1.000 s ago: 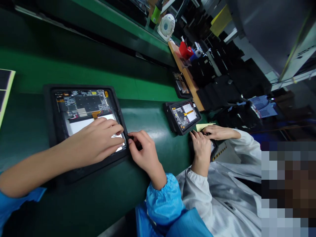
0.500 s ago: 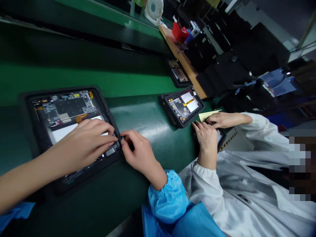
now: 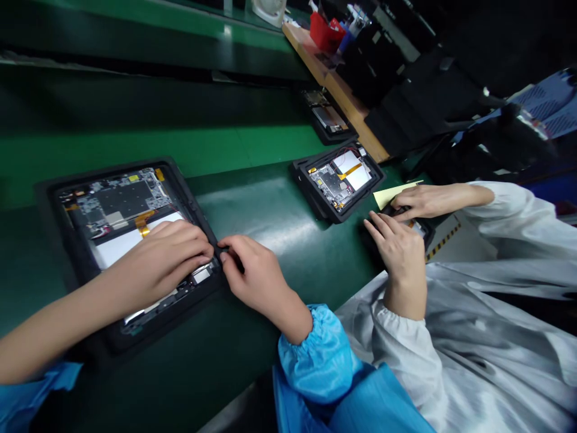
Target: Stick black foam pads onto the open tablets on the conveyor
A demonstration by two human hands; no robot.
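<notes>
An opened tablet (image 3: 121,207) lies in a black tray (image 3: 58,240) on the green belt, its circuit board and white battery showing. My left hand (image 3: 155,261) rests on the battery, fingers curled down and pressed near the tray's right edge. My right hand (image 3: 252,276) sits just outside that edge, fingertips pinched on a small dark part (image 3: 223,249) at the tray's rim. Both hands meet at the same spot.
A second tray with an open tablet (image 3: 340,180) lies further right, a third (image 3: 322,117) beyond it. A co-worker in a white coat has both hands (image 3: 399,246) on a dark device beside a yellow sheet (image 3: 392,193). A wooden shelf (image 3: 333,81) carries a red container.
The view has tilted down and shifted. My left hand has slid slightly toward me over the battery, uncovering the orange flex strip. My right hand stays pinched at the tray's edge.
</notes>
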